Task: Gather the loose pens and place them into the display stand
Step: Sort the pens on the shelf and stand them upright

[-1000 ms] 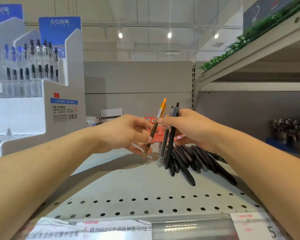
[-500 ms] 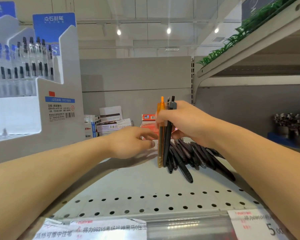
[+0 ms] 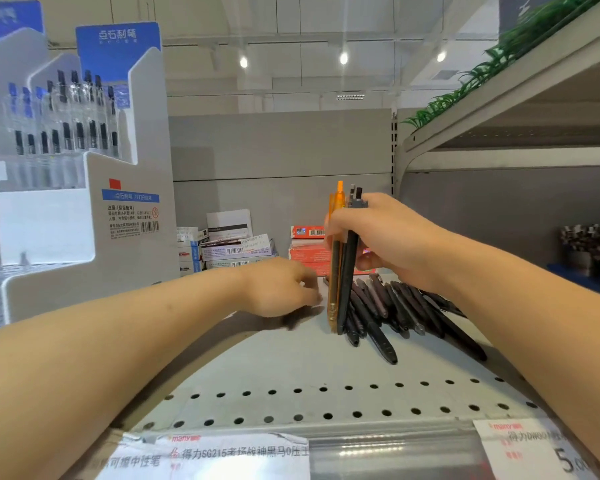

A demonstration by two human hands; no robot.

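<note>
My right hand grips a small upright bundle of pens, one orange and two dark, their tips resting on the shelf. Behind and to the right of the bundle lies a pile of several loose dark pens. My left hand reaches low over the shelf just left of the bundle, fingers loosely bent toward it, holding nothing that I can see. The white display stand with rows of pens stands at the left.
Small stationery boxes and red packs are stacked at the back of the shelf. An upper shelf with fake grass juts out at the right. Price labels line the front rail. Dark containers stand far right.
My left hand passed the orange pen to my right hand, which now holds it upright with the dark pens. The left hand dropped toward the shelf surface.
</note>
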